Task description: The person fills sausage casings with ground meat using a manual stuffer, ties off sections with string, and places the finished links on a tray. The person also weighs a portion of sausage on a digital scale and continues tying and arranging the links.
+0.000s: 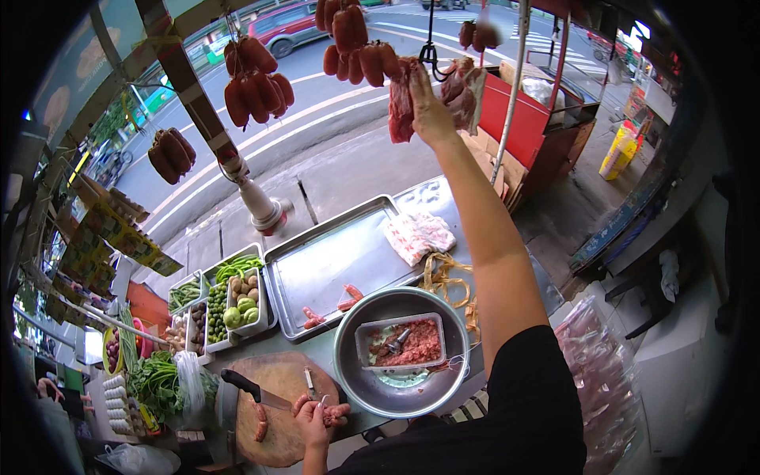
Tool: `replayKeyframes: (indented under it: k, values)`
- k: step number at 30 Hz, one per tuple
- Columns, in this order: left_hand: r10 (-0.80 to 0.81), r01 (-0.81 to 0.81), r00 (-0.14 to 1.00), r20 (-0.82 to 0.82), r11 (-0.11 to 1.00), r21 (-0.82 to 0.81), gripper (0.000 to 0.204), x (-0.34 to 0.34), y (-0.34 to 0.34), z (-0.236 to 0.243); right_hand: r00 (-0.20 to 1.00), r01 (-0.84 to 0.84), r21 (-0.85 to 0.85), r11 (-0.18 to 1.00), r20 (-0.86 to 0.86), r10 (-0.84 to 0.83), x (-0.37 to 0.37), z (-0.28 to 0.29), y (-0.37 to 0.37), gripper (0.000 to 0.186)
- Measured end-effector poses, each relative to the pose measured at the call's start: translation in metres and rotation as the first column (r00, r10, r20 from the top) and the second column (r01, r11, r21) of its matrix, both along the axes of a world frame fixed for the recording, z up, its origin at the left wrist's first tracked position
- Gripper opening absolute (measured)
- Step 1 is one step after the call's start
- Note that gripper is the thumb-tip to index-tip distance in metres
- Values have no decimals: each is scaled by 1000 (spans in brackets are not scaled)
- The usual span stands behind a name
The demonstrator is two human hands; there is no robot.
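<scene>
My right arm is stretched far up and forward. My right hand (pixel 431 117) is at the hanging raw meat, fingers stretched upward against a red strip of meat (pixel 401 107); a fattier slab of meat (pixel 461 93) hangs just right of it. Low down, my left hand (pixel 314 427) is closed around raw sausage links (pixel 336 412) at the edge of a round wooden chopping board (pixel 277 368). On the board lie a black-handled knife (pixel 252 388), a smaller knife (pixel 309 381) and a curved sausage (pixel 260 423). Part of the left hand's grip is hidden.
A metal basin (pixel 346 380) holds a plastic tub (pixel 362 339) of ground meat with a metal nozzle (pixel 398 342). Behind it are a large tray (pixel 317 261) with a few sausages, pale fatty meat (pixel 419 236) and casings (pixel 445 273). Sausage bunches (pixel 255 95) hang overhead; vegetables (pixel 222 305) stand left.
</scene>
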State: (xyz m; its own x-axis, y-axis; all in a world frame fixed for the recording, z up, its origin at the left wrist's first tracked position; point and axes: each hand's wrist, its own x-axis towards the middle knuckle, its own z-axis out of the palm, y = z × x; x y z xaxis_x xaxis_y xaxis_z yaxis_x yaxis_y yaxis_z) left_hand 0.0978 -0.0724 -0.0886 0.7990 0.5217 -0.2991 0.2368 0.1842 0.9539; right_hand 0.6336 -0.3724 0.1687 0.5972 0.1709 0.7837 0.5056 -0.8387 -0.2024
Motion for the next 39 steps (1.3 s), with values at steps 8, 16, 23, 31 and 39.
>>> replayKeyframes:
  k: [8, 16, 23, 31, 39]
  values:
    - [-52, 47, 999, -10, 961, -272, 14, 18, -6, 0, 998, 6, 53, 999, -67, -3, 19, 2, -5, 79]
    - [-70, 70, 998, 12, 992, -105, 14, 25, -3, 2, 939, 304, -45, 952, -156, -308, 16, 32, 4, 39]
    - [-205, 193, 979, 18, 889, -415, 15, 29, 8, 8, 731, -451, 311, 837, -408, 546, -176, -26, 38, 23]
    - [-192, 223, 975, 113, 864, -452, 16, 37, 16, 15, -290, -658, 634, 407, -711, 641, -366, -202, 168, 52]
    - [-200, 224, 974, 104, 895, -386, 8, 37, 40, 18, -206, -259, 782, 567, -618, 759, -372, -237, 169, 8]
